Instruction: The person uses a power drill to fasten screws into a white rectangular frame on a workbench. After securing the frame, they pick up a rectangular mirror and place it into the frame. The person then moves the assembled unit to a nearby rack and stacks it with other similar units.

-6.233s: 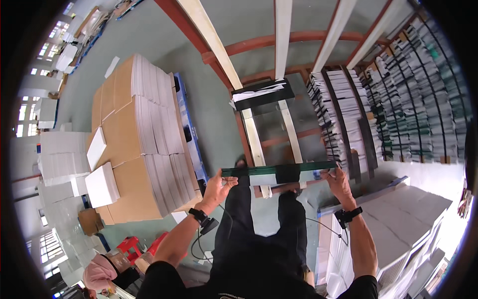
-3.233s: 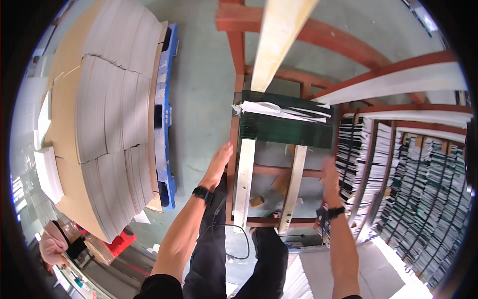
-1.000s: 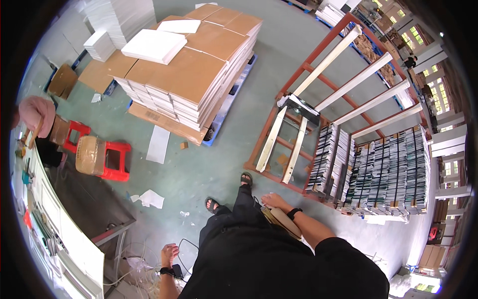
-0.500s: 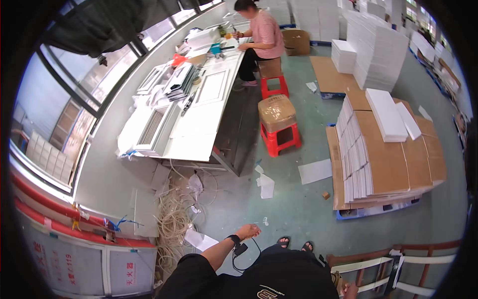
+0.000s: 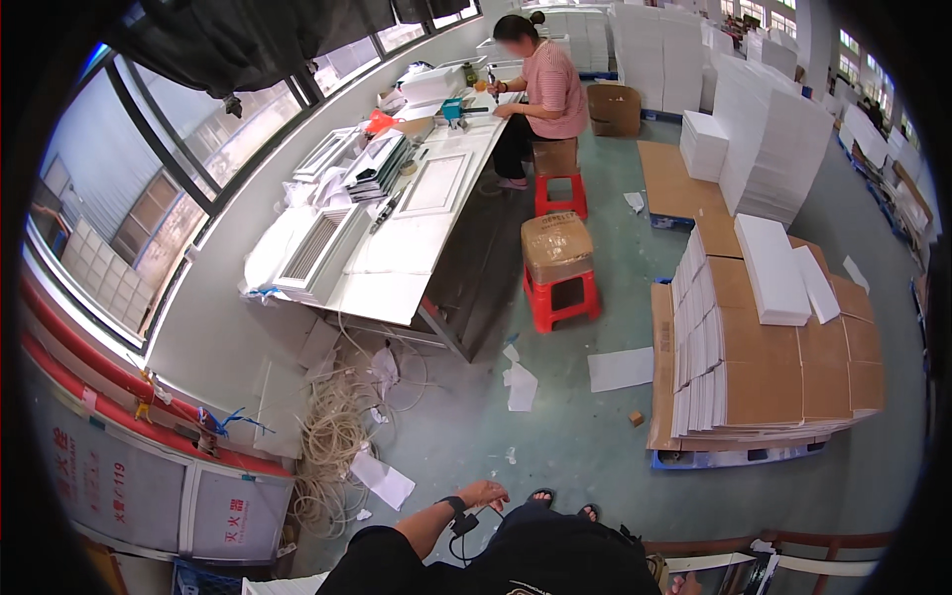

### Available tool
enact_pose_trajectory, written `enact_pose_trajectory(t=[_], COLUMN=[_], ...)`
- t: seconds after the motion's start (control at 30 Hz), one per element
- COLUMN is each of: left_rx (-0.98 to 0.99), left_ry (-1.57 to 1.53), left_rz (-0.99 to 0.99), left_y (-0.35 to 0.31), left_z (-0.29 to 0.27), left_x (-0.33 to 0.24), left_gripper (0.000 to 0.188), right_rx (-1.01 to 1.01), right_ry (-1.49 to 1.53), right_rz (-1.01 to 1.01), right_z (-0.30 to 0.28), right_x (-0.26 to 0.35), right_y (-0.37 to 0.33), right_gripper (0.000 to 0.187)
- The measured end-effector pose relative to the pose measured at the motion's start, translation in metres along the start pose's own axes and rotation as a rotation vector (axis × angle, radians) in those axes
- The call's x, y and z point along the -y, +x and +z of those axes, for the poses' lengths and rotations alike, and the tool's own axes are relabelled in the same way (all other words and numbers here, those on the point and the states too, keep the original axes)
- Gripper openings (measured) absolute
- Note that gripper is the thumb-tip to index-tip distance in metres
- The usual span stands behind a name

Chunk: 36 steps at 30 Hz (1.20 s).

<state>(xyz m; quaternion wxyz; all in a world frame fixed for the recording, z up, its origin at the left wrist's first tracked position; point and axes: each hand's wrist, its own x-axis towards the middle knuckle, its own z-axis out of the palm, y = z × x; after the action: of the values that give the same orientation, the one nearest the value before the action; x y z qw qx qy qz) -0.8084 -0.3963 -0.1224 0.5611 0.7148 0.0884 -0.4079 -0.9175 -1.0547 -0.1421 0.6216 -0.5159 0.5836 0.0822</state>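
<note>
My left hand (image 5: 484,493) hangs in front of my body above the floor, its fingers loosely bent and apart with nothing seen in them. A black band (image 5: 455,504) circles the left wrist, and a black cable with a small box (image 5: 464,523) dangles beside it. At the lower right edge, my right hand (image 5: 684,584) shows only in part, close to white and dark frame pieces (image 5: 729,560) on a brown rack. What its fingers do cannot be made out.
A long white worktable (image 5: 382,288) with frames and tools runs along the windows; a person (image 5: 550,89) sits working there. Red stools (image 5: 560,297) stand beside it. Cardboard-covered white stacks (image 5: 764,367) sit on a blue pallet at right. Coiled hose (image 5: 342,426) and paper (image 5: 382,481) litter the floor.
The view has shifted, and the table and stacks sit slightly differently in it. My left hand is lower in the picture. The seated person's head is more upright.
</note>
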Motion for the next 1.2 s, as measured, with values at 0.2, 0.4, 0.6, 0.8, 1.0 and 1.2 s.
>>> enact_pose_trajectory(t=[0.2, 0.4, 0.6, 0.8, 1.0, 1.2], left_rx=[-0.007, 0.077, 0.274, 0.375, 0.388, 0.323], left_ry=[0.141, 0.023, 0.64, 0.715, 0.869, 0.935], left_rz=[-0.029, 0.069, 0.274, 0.096, 0.084, -0.041], left_y=[-0.007, 0.024, 0.038, 0.057, 0.073, 0.064], left_z=[-0.007, 0.018, 0.011, 0.018, -0.027, -0.127], left_x=[-0.035, -0.034, -0.082, -0.158, -0.185, -0.168], left_gripper=[0.033, 0.031, 0.031, 0.036, 0.037, 0.034], right_rx=[0.083, 0.184, -0.121, -0.289, -0.45, -0.64], right_ry=[0.092, 0.149, 0.103, 0.062, 0.042, 0.011], right_rz=[0.03, 0.079, 0.0, -0.088, -0.26, -0.26], right_z=[-0.011, -0.058, -0.02, -0.019, -0.043, -0.056], right_x=[-0.03, -0.086, -0.046, -0.066, -0.032, -0.001], right_y=[0.018, 0.048, -0.037, -0.061, -0.065, -0.053], right_gripper=[0.034, 0.035, 0.077, 0.075, 0.078, 0.072])
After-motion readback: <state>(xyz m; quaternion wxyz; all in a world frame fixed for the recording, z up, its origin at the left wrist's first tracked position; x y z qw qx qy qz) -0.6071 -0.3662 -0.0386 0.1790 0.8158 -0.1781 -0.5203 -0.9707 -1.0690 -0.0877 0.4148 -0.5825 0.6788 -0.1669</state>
